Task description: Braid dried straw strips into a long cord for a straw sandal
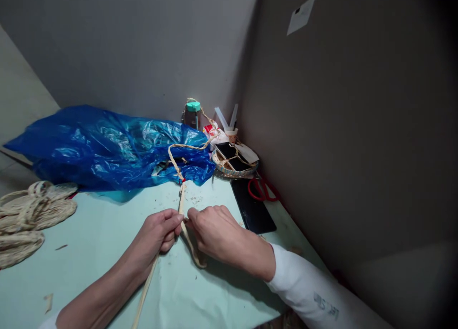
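A pale plant-fibre cord [174, 163] runs from the back of the table down to both hands, with a red tie [183, 180] around it. My left hand [162, 229] pinches the cord's strands between thumb and fingers, and one loose strand [146, 291] trails from under it toward the front edge. Close against it on the right, my right hand [211, 229] is closed with its fingertips at the same strands. Another strand [195, 255] loops down below this hand. The exact grip of the right fingertips is partly hidden.
At the back left lies a blue plastic bag [107, 143]; coiled braided cord [32, 210] sits at left. Back right are a green-lidded jar [193, 107] and a basket [246, 171]. Red-handled scissors [264, 190] rest by a black flat panel [250, 210], near the wall.
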Motion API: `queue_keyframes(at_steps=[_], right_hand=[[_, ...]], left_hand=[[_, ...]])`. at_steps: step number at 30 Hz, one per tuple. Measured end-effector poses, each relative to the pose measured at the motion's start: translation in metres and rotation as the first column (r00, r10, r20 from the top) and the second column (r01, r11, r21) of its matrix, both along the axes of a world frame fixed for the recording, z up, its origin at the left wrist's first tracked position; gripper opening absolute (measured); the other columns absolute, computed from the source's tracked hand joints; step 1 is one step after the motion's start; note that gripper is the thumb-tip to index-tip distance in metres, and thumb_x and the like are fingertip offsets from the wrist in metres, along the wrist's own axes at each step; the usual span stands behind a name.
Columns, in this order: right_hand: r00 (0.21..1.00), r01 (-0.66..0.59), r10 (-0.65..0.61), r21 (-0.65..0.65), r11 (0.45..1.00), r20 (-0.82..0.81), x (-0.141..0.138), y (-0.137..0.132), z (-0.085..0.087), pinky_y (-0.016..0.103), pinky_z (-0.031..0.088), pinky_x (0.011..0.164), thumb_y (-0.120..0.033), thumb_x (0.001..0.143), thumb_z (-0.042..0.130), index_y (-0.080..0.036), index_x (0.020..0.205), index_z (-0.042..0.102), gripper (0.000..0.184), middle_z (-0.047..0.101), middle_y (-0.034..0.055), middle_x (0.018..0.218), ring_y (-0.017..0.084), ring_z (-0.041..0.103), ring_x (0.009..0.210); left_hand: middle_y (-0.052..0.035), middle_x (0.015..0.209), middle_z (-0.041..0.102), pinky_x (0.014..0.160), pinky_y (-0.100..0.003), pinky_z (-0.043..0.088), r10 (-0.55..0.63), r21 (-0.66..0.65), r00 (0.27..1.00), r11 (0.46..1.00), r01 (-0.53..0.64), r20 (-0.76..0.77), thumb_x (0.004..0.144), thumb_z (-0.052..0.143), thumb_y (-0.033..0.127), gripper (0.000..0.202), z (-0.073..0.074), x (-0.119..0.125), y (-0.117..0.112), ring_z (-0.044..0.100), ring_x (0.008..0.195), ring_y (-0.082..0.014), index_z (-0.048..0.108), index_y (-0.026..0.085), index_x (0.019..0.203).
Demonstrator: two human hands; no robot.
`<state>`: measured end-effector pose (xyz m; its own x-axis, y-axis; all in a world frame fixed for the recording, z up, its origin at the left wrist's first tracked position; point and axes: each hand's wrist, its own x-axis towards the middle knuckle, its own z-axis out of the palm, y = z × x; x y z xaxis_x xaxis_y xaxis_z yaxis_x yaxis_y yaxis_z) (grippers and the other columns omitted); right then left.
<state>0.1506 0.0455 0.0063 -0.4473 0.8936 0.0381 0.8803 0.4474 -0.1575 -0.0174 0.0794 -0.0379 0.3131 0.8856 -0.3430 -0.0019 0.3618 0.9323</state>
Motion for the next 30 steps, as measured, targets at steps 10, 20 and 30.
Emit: queue_keyframes(at_steps=[10,20,30], right_hand=[[0.997,-0.075,0.076,0.104,0.992,-0.006,0.007,0.002,-0.008,0.03,0.019,0.052,-0.022,0.092,0.041,-0.018,0.083,0.057,0.018,0.065,0.0056,0.067,0.017,0.056,0.055],[0.99,-0.044,0.054,0.076,0.996,-0.132,0.01,-0.01,-0.013,0.027,0.018,0.052,-0.026,0.097,0.04,-0.017,0.081,0.054,0.023,0.052,-0.002,0.057,0.009,0.032,0.046],[0.863,-0.041,-0.016,-0.103,0.994,-0.504,0.029,-0.003,-0.005,0.017,0.03,0.054,-0.037,0.097,0.042,-0.015,0.072,0.056,0.036,0.05,-0.0038,0.055,0.006,0.039,0.05]], left_hand=[[0.0074,0.051,0.038,0.039,-0.017,0.008,-0.038,-0.028,0.998,0.999,0.039,0.052,0.066,0.076,0.045,0.041,0.013,0.004,0.001,0.021,0.039,-0.0001,0.049,0.014,0.062],[0.0101,0.046,0.032,0.037,-0.015,0.005,0.013,-0.043,0.995,0.999,-0.008,0.098,0.068,0.073,0.04,0.037,0.001,0.003,0.001,0.015,0.037,0.0009,0.048,0.014,0.06],[0.0078,0.052,0.038,0.037,-0.014,0.008,-0.005,0.027,0.992,1.0,0.001,0.13,0.072,0.07,0.036,0.03,-0.001,0.002,0.001,0.017,0.039,0.0011,0.053,0.012,0.067]])
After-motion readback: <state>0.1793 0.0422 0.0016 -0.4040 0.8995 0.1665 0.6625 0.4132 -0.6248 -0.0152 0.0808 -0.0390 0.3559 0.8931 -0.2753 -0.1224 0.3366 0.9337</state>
